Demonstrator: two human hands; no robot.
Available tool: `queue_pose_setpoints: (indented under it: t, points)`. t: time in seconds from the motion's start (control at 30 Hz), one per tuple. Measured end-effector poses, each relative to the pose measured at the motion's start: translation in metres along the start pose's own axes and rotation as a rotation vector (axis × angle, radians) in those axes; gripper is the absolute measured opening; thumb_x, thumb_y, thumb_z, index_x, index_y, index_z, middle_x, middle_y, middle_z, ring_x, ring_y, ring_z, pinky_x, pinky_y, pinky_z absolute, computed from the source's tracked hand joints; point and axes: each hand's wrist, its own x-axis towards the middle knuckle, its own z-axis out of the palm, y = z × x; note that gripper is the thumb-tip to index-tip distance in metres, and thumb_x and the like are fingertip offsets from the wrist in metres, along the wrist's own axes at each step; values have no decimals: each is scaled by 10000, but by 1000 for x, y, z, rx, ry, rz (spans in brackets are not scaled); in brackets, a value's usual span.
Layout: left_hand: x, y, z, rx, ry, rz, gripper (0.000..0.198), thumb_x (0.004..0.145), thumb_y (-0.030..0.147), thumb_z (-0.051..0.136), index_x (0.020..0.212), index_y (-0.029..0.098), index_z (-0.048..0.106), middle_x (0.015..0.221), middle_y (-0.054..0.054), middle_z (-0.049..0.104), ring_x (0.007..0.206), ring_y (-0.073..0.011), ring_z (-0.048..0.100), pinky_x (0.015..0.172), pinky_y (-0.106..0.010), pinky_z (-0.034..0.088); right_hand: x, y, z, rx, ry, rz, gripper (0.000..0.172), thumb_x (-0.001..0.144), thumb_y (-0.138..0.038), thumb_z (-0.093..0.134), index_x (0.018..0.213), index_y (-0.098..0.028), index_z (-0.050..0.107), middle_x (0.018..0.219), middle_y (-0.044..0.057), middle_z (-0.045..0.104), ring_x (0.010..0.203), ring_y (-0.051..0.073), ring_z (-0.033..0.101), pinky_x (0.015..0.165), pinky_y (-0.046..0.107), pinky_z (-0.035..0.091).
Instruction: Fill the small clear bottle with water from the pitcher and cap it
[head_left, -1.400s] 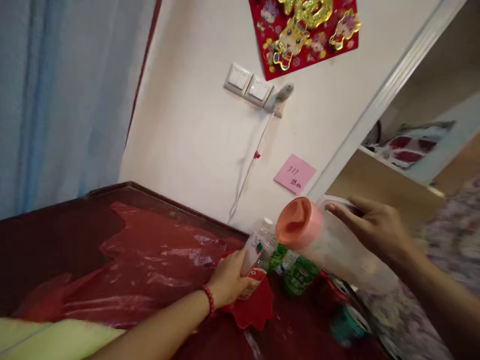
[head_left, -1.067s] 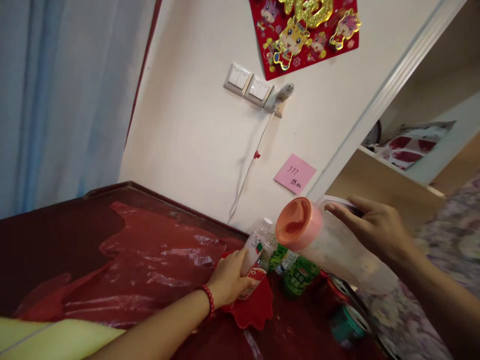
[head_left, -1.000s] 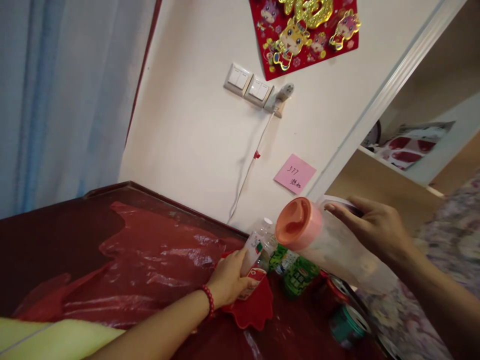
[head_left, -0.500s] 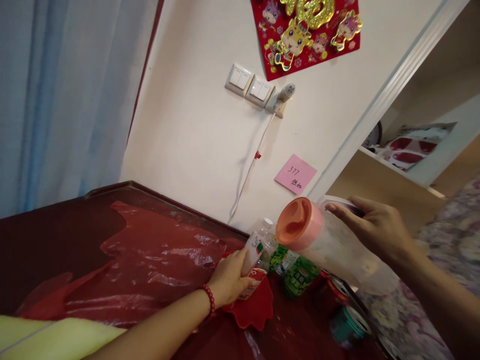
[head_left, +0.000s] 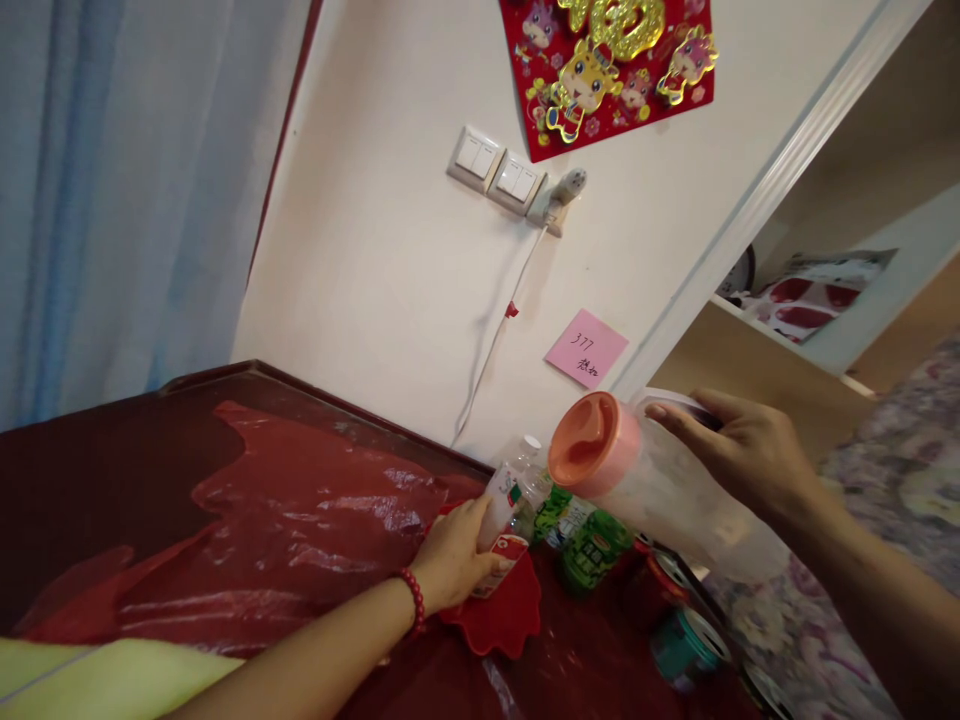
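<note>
My right hand [head_left: 750, 440] is closed round the white handle of a translucent pitcher [head_left: 675, 510]. The pitcher is tipped on its side, its orange-pink lid [head_left: 592, 445] pointing left. My left hand [head_left: 454, 560], with a red bead bracelet on the wrist, is wrapped round a container with a red and white label [head_left: 501, 560]. That container is over or on a red scalloped dish [head_left: 499, 615]; which one, I cannot tell. Close behind it stands a clear bottle with a white cap [head_left: 531, 445]. The pitcher's lid is above and to the right of my left hand. No liquid stream shows.
Green packages [head_left: 595, 550] and cans, one of them teal [head_left: 688, 645], line the table's right side. Crumpled red plastic film [head_left: 300, 510] covers part of the dark table [head_left: 90, 470]. A white cord [head_left: 495, 345] hangs from the wall socket, left of a pink note [head_left: 586, 348].
The view has shifted slightly. Both hands, the pitcher and the labelled container keep nearly the same places relative to each other.
</note>
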Motion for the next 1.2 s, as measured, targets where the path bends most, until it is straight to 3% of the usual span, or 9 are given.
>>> queue_pose_setpoints:
  t: [1.2]
  points:
    - [1,-2,1,-42,7,20,616,736,280,800,1310,250,579,1297,-60,696,1201,-297,641,970,-351,471,-1,-5,-3,-14,-7,-31,660,774,-851,549,575,-229,454,528,-30,348,529,139,355,494,294,270]
